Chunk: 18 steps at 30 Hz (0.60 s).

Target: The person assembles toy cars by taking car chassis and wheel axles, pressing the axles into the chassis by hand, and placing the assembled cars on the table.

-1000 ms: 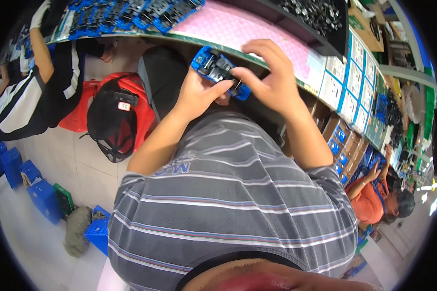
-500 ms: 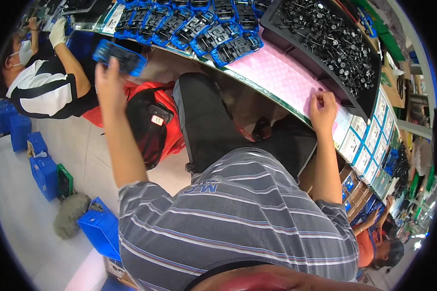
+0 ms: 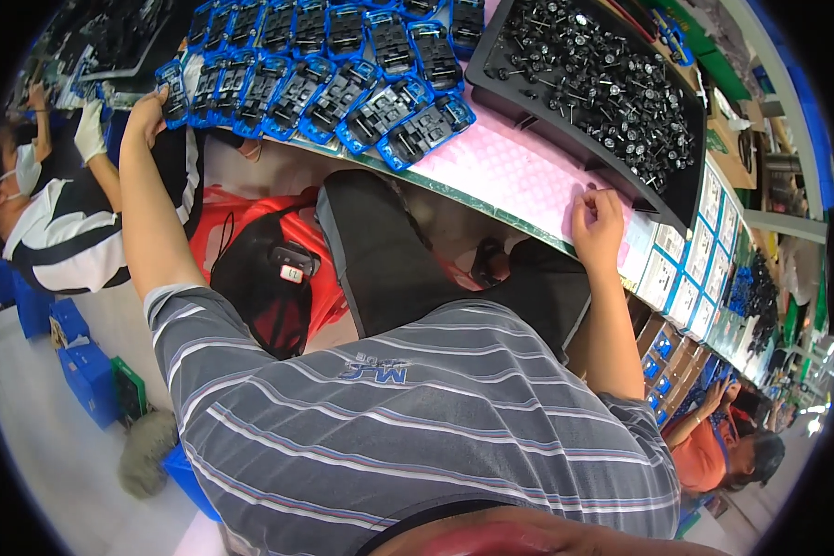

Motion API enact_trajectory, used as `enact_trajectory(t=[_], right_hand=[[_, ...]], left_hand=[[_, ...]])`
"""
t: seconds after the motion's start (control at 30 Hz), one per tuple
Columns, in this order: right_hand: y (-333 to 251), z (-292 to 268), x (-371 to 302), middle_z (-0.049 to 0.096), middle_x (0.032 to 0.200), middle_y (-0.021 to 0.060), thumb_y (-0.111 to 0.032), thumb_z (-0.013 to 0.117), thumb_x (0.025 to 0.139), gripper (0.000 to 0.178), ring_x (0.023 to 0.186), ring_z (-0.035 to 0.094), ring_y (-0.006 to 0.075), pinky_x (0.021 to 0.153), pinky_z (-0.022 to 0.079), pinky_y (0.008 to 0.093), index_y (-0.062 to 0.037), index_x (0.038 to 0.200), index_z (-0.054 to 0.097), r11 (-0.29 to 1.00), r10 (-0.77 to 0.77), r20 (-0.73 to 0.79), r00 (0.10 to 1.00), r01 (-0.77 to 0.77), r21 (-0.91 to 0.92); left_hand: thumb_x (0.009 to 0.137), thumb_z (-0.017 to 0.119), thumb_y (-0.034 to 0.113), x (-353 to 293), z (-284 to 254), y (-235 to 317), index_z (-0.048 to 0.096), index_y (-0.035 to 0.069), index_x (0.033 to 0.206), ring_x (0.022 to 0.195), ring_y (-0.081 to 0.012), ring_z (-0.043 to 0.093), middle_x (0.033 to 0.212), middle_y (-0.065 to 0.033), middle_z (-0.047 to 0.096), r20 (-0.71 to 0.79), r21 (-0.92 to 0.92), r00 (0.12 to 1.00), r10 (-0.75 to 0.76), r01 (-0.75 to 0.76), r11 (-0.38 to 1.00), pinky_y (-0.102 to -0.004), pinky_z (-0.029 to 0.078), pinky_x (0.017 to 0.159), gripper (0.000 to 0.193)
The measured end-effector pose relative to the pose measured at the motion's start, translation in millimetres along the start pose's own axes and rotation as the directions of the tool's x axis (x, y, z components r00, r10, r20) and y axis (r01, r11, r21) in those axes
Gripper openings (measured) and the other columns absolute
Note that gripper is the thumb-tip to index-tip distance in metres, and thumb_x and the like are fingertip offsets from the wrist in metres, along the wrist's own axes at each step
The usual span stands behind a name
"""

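Observation:
My left hand reaches to the far left, its fingers closed on the edge of a toy car body, blue around the rim with a black underside. That piece is at the left end of the rows of similar toy car bodies, lying underside up along the table edge. My right hand rests on the pink mat with its fingers curled in. Whether anything is inside them is hidden. Beyond it stands a black tray heaped with black wheels on metal axles.
A co-worker with a white glove sits close to my left hand. Printed sheets lie along the table to the right. A red stool with a black bag is by my legs, and blue crates stand on the floor at left.
My left hand has carried the toy car body away from above the floor, forward and left to the end of the rows. The right hand stays curled on the mat.

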State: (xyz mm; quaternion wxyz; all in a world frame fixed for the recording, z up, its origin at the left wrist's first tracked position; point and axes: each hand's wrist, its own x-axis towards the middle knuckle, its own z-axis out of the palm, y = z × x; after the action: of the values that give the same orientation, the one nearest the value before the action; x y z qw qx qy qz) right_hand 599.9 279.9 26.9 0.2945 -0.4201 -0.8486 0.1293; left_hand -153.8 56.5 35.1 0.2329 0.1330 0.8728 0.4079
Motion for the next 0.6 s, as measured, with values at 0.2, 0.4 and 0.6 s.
enact_trajectory(t=[0.2, 0.4, 0.6], right_hand=[[-1, 4, 7, 0.058, 0.082, 0.0143, -0.006, 0.068, 0.081, 0.009, 0.075, 0.058, 0.0327, 0.069, 0.047, 0.0406, -0.0012, 0.083, 0.061, 1.000, -0.006, -0.011, 1.000, 0.006, 0.017], [-2, 0, 4, 0.058, 0.082, 0.0164, -0.004, 0.066, 0.079, 0.007, 0.080, 0.057, 0.0366, 0.073, 0.045, 0.0452, -0.0025, 0.082, 0.060, 1.000, -0.022, -0.012, 1.000, 0.023, 0.015], [2, -6, -6, 0.060, 0.085, 0.0138, -0.008, 0.068, 0.080, 0.009, 0.084, 0.058, 0.0352, 0.078, 0.045, 0.0440, -0.0029, 0.083, 0.062, 0.995, -0.033, -0.051, 0.998, 0.038, 0.097]], left_hand=[[0.098, 0.056, 0.032, 40, -3, -18, 0.066, 0.001, 0.121, 0.107, -0.0310, 0.066, 0.115, -0.0158, 0.070, -0.204, 0.272, 0.930, 0.307, -0.248, 0.930, -0.0362, 0.047, 0.094, 0.040], [0.094, 0.060, 0.027, -41, 27, -8, 0.066, -0.003, 0.116, 0.109, -0.0410, 0.061, 0.112, -0.0249, 0.067, -0.311, 0.604, 0.584, 0.750, -0.488, 0.630, -0.0429, 0.047, 0.094, 0.037], [0.096, 0.058, 0.021, -199, 119, -39, 0.063, -0.004, 0.104, 0.098, -0.0382, 0.060, 0.104, -0.0233, 0.062, -0.557, 0.403, 0.568, 0.606, -0.453, 0.795, -0.0434, 0.047, 0.088, 0.027]])
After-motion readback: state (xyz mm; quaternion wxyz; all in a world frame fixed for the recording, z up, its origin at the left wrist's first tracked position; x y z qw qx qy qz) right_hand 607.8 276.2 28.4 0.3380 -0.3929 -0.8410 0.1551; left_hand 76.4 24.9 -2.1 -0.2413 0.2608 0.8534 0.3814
